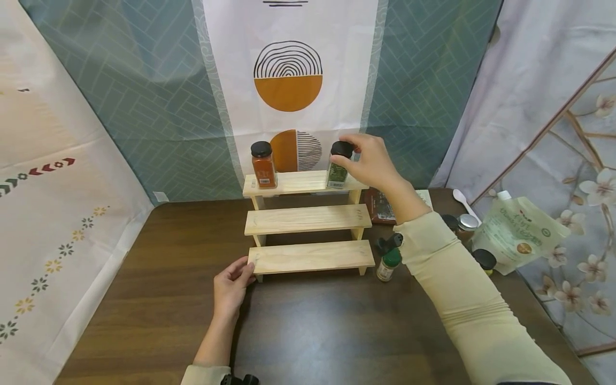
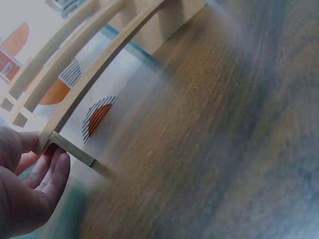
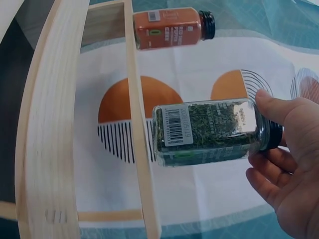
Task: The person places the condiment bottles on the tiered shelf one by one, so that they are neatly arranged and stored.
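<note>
Evidently, the herb jar is pinched at its black lid by the right hand, with the thumb at one side and the fingers at the other. It is held upright over the right part of the top shelf of the wooden rack; whether its base touches the wood cannot be told. The left end of the lowest, nearest shelf is gripped by the left hand, thumb above and fingers curled beneath. On the left part of the top shelf, the red jar is seen standing upright. Just right of the lowest shelf, a green-capped bottle is set on the worktop. Farther right, a pale pouch, a silver-lidded jar and a white spoon are grouped near the worktop's edge. Beyond the rack, a patterned cloth is hung.
</note>
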`<action>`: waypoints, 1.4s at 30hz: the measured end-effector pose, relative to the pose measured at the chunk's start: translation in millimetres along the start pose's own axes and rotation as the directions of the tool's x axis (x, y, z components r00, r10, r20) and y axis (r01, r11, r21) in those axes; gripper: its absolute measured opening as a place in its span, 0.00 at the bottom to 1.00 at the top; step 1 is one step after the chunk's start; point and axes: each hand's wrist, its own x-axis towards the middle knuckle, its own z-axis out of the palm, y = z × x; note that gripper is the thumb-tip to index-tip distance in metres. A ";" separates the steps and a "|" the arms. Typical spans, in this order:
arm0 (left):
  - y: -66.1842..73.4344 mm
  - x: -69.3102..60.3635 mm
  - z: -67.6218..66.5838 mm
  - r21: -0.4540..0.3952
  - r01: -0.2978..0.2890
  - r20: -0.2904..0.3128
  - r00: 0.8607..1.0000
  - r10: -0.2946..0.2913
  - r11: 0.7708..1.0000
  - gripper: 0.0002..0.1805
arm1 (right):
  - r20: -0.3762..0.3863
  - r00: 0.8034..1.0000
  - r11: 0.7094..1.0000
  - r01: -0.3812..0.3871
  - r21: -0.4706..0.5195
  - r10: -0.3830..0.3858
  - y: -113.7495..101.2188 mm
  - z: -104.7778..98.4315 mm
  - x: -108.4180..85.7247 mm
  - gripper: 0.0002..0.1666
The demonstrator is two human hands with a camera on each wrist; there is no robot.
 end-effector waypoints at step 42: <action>0.2 0.1 0.9 0.020 0.006 -0.022 1.000 -0.006 1.000 0.17 | 0.101 0.995 1.000 0.004 0.017 -0.006 -21.1 45.5 46.9 0.36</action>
